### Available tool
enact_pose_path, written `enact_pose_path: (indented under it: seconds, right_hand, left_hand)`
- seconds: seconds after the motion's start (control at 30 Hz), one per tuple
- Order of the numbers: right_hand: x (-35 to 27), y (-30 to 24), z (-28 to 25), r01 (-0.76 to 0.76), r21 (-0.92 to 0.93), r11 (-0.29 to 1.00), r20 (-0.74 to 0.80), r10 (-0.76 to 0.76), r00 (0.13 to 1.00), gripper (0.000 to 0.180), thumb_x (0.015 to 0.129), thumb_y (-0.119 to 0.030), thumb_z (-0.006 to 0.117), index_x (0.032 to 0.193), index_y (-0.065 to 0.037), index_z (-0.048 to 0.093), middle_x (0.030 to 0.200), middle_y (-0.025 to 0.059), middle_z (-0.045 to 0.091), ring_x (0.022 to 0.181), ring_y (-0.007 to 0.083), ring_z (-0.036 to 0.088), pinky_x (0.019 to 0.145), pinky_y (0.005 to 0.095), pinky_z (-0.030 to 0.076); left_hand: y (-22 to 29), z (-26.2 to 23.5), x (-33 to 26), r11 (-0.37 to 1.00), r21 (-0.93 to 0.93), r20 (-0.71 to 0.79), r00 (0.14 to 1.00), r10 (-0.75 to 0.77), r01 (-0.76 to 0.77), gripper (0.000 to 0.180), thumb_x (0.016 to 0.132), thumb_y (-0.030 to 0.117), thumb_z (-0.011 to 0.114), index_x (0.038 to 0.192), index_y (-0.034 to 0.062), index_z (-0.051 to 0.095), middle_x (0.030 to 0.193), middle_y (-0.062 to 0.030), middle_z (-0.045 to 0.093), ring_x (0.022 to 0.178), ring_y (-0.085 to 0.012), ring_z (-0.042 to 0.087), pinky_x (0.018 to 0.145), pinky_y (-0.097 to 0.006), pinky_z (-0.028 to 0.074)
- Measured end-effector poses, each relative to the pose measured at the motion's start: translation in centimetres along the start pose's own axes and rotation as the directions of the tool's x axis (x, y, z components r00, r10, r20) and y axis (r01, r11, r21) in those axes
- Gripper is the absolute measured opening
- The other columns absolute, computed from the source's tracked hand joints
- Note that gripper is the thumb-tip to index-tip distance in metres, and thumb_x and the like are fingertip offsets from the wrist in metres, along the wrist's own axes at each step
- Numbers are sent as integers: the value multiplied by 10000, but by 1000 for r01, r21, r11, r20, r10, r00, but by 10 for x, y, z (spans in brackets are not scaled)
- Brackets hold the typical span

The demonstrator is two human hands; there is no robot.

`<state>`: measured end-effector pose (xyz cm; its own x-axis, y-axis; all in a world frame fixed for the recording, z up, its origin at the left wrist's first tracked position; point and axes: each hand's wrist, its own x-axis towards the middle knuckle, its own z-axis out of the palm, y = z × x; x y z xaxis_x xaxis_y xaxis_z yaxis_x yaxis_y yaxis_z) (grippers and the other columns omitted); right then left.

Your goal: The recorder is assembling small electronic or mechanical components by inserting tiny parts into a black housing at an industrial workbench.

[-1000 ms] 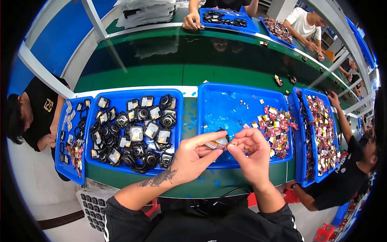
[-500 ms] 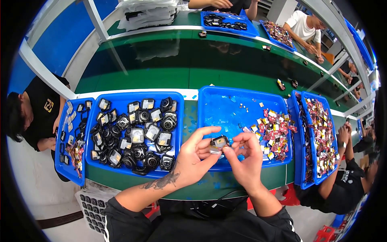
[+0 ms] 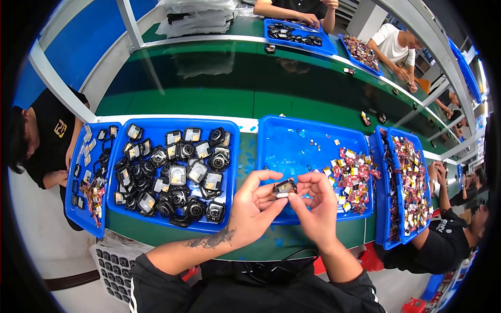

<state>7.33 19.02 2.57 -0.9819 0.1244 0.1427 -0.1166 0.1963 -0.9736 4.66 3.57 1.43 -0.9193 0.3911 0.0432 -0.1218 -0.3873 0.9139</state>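
Observation:
Between my two hands is a small black smartwatch case (image 3: 285, 187) with a yellowish patch inside it, above the near part of a blue tray (image 3: 276, 125). My left hand (image 3: 255, 206) has its fingers and thumb closed around the case's left side. From the right, my right hand (image 3: 317, 206) pinches at the edge of it, thumb low and fingers curled. Fingertips hide part of the case. Behind and right of my hands, a heap of small red, yellow and white parts (image 3: 352, 175) lies in that tray.
Left of my hands, another blue tray (image 3: 236, 156) holds many black watch cases (image 3: 179, 197). More blue trays stand at right with small parts (image 3: 412, 177). A green conveyor belt (image 3: 209, 99) runs beyond, with co-workers on several sides. Metal posts (image 3: 62, 83) frame the bench.
The watch case has been tilted in my fingers, and my right thumb has shifted against it. Both hands stay close together over the tray. The whole view has shifted slightly.

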Motion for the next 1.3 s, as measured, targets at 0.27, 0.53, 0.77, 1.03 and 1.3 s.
enact_pose_path:
  seconds: [0.27, 0.53, 0.77, 1.03, 1.3]
  right_hand:
    - [46, -14, -15, -56, 14, 998, 209, 52, 977, 423, 839, 11, 668, 1212, 3, 469, 870, 46, 600, 778, 97, 602, 626, 236, 513]
    - [256, 78, -57, -258, -474, 842, -134, 221, 966, 610, 627, -146, 855, 1154, -5, 581, 1082, 167, 656, 867, 244, 660, 743, 345, 525]
    - [277, 93, -55, -196, -743, 640, -149, 127, 981, 454, 660, -208, 821, 1061, -50, 678, 1058, 182, 673, 1028, 316, 639, 890, 392, 504]
    - [147, -27, 85, 606, -407, 684, 596, -304, 743, 175, 766, -178, 677, 886, -55, 712, 945, 157, 669, 906, 320, 651, 786, 430, 524]
    - [104, -3, 80, 613, -426, 665, 604, -295, 740, 266, 761, -124, 684, 964, -40, 534, 889, 161, 605, 859, 357, 633, 698, 454, 524]
  left_hand:
    - [13, -1, 0, 999, 31, -117, 992, 43, -39, 655, 849, -37, 650, 1397, 30, 296, 1350, -188, 473, 1236, -238, 505, 996, -350, 455]
    - [173, 30, -61, 432, 529, 294, 635, 714, -730, 156, 750, 132, 687, 839, 48, 590, 777, -73, 649, 609, -205, 583, 563, -316, 480]
    - [193, 60, -88, 422, 798, -23, 678, 735, -430, 225, 780, 232, 733, 822, 152, 527, 787, 5, 584, 624, -171, 525, 593, -286, 427]
    - [200, 26, -89, 152, 636, 378, 476, 794, -757, 99, 820, 166, 606, 905, 127, 571, 830, -17, 587, 637, -197, 559, 507, -301, 442]
    - [96, -55, -15, 718, 658, -209, 860, 466, -229, 316, 971, 86, 514, 1273, -8, 514, 1039, -77, 616, 693, -68, 532, 519, -203, 446]
